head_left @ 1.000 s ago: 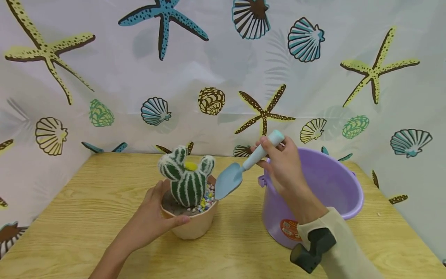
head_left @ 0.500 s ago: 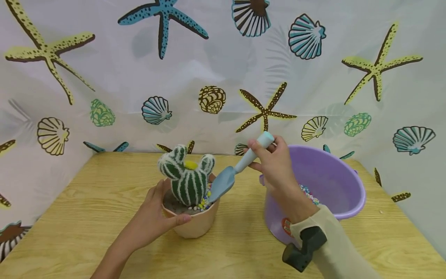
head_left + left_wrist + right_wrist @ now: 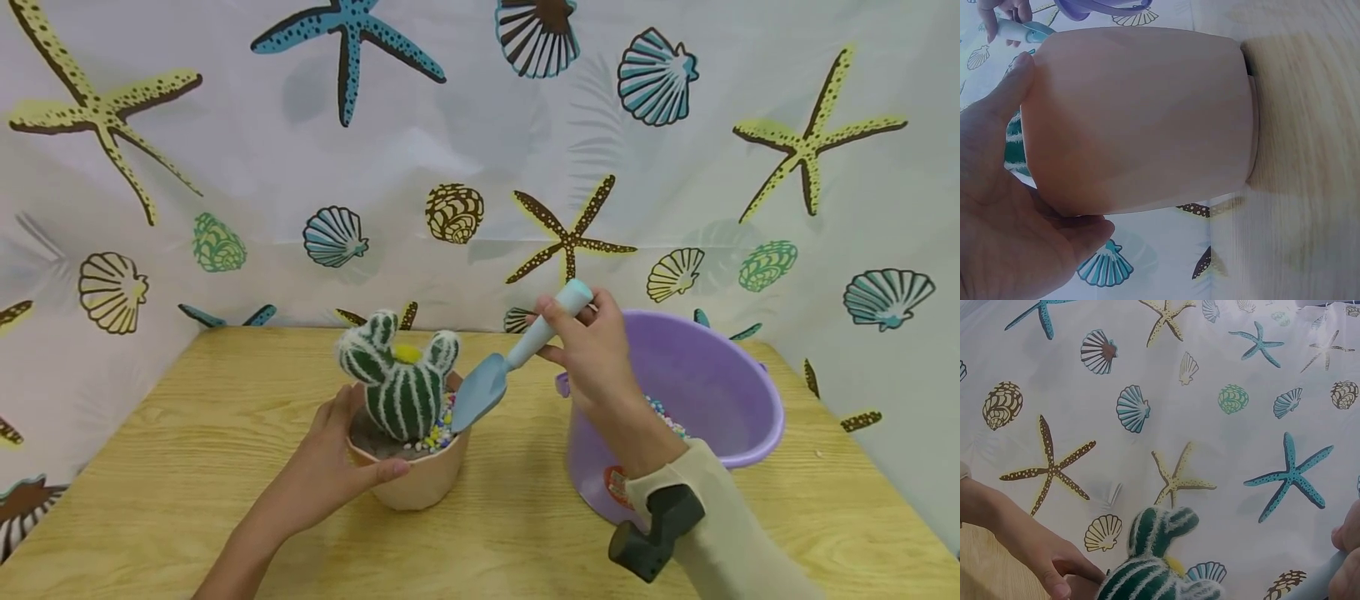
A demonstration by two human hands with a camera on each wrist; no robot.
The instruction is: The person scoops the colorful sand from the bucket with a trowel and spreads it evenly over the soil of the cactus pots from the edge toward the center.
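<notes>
In the head view, the left hand [image 3: 330, 471] holds a peach-coloured pot [image 3: 420, 487] from its left side, thumb across the front just below the rim, fingers around the back. The pot stands upright on the wood-grain table [image 3: 187, 467], left of centre. A knitted-looking cactus [image 3: 405, 404], green with fuzzy white stripes and a yellow tuft, rises from grey-brown filling, and multicoloured pebbles [image 3: 437, 437] lie along its right side. The right hand [image 3: 596, 354] pinches the pale blue handle of a trowel [image 3: 482, 390], whose blade slants down to the left over the pot's right rim, tip beside the pebbles (whether it touches them is hard to tell). Right of the pot, well apart from it, stands a purple bucket [image 3: 708, 383], more small pebbles [image 3: 666, 419] showing inside; the right forearm crosses in front. A black device [image 3: 656, 533] sits on the beige sleeve [image 3: 720, 508].

In the left wrist view, the pot appears sideways and fills the middle, the left thumb on one side and fingers on the other. The right hand and trowel handle show at the upper left, near part of the bucket.

In the right wrist view, the cactus top shows at the bottom, the left hand beside it. Right-hand fingers enter at the right edge against the trowel, before a shell-and-starfish cloth [image 3: 1210, 425].
</notes>
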